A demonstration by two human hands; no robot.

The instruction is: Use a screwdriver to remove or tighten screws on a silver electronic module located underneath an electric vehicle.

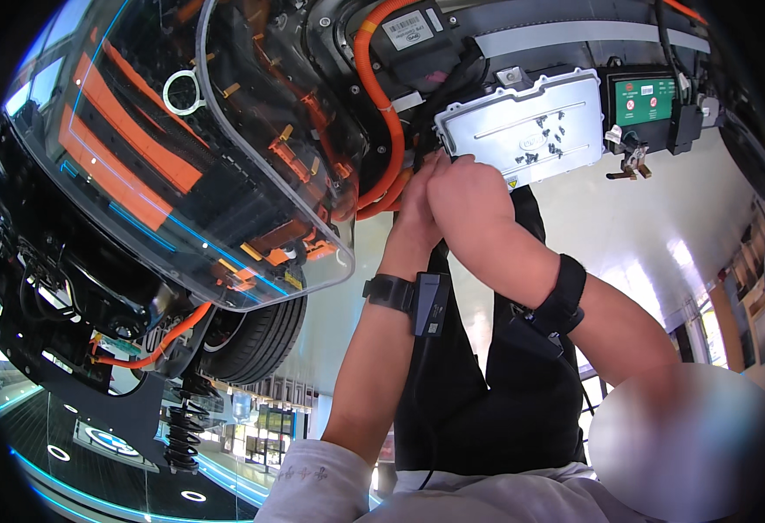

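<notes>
A silver metal box (491,131) with a ribbed lid sits in front of me, and loose small black bolts (532,159) lie scattered on its top. My right hand (471,186) is closed at the box's near left corner, its knuckles up and its fingertips hidden. Pressed close beside it, my left hand (419,193) reaches to the same corner near the thick orange cable (391,144). Its fingers are curled and partly covered by the right hand. Whatever the hands grip at that corner is out of sight.
A clear cover (204,174) over orange and black parts fills the left side, with a tyre (256,340) below it. Right of the silver box are a black unit with a green label (644,100) and a brass-coloured fitting (633,164).
</notes>
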